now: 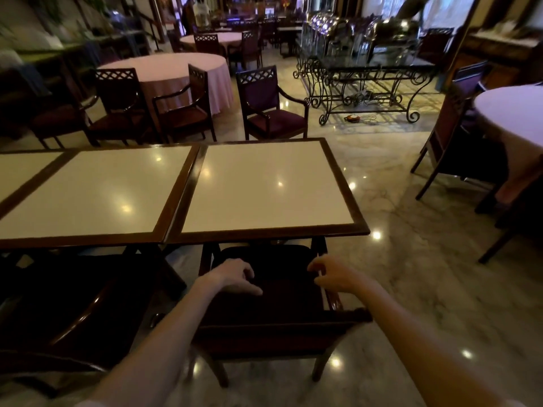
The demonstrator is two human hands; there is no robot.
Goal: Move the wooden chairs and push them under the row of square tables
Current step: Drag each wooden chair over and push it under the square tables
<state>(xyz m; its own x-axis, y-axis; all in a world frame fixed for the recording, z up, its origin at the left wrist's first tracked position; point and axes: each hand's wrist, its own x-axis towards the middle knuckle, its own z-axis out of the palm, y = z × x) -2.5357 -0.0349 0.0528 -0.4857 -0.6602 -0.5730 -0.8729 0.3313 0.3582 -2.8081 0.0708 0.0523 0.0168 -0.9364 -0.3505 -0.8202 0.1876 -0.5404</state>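
Both hands reaching with fingers (248,287) curled loose, grasping nothing, over a wooden chair (273,315) just below them and partly under the end tabletop (346,227) ahead: risk of armrests jamming against the rim, or knuckles pinched there

I can read no text, label, brand, number or sign anywhere in this dim dining room, from 9 o'clock round to 3 o'clock.
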